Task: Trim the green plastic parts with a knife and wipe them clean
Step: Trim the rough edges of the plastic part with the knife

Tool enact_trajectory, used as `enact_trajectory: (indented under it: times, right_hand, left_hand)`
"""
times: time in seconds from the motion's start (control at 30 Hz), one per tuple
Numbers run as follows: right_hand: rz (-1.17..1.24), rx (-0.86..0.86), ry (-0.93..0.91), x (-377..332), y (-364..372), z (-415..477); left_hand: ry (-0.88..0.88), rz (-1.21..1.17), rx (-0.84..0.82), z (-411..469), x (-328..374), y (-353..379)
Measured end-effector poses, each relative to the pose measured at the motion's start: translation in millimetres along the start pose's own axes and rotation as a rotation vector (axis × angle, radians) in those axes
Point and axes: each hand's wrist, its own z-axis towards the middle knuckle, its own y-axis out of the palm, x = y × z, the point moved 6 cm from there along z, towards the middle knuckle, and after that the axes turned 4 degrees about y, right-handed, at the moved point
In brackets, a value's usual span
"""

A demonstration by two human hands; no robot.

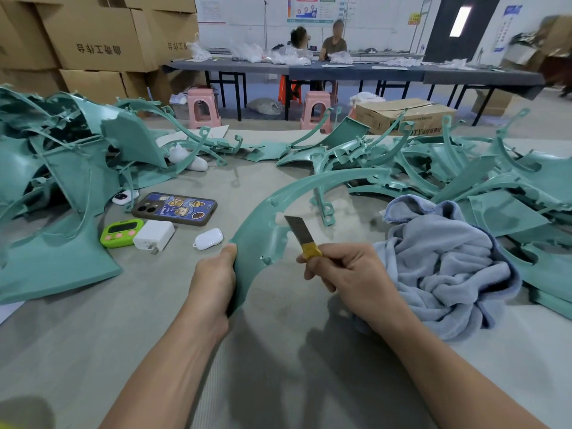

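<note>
One part (259, 222) in left hand (213, 281)

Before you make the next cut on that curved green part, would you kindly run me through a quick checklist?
1. Left hand holds the curved part at its near end: ok.
2. Right hand holds the knife, blade out: ok.
3. Blade touching the part's inner edge: cannot tell.
4. Left hand apart from the blade: ok.
5. Cloth beside the right hand for wiping: ok.
</note>
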Motion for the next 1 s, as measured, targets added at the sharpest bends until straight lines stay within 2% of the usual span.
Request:
enact_trajectory:
  times: [0.13, 0.27, 0.43, 0.5, 0.57, 0.63, 0.73, 0.83, 0.9, 1.0]
  right_hand:
    - [-0.112, -0.117, -0.034, -6, 12, -5]
    - [-0.096, 0.055, 0.004, -2, 6, -4]
    - [-0.092, -0.057, -0.059, -11, 14, -8]
    - [-0.081, 0.013, -0.022, -9, 13, -6]
    - [0.025, 0.157, 0.010, -5, 4, -3]
    - [0.194, 0.176, 0.034, -6, 2, -3]
    - [0.540, -0.074, 0.190, -6, 21, -6]
    - [0.662, -0.254, 0.293, -3, 41, -13]
    - [0.661, -0.209, 0.288, -2, 41, -13]
    - [0.609, -0.002, 0.212, -2, 28, -9]
  left_hand:
    - [0.011, -0.014, 0.011, -1, -1, 1]
    - [0.007, -0.026, 0.026, -2, 2, -1]
    - [0.018, -0.023, 0.016, -2, -1, 1]
    - [0.021, -0.023, 0.015, -1, -1, 2]
    - [0.016, -0.030, 0.017, 1, -1, 2]
    - [0.010, -0.031, 0.039, 3, -3, 1]
    - [0.131, 0.045, 0.247, 5, 3, -10]
    - [0.324, 0.069, 0.397, -3, 18, -20]
    - [0.355, 0.063, 0.355, -2, 19, -18]
    - [0.301, -0.084, 0.165, 1, 15, -5]
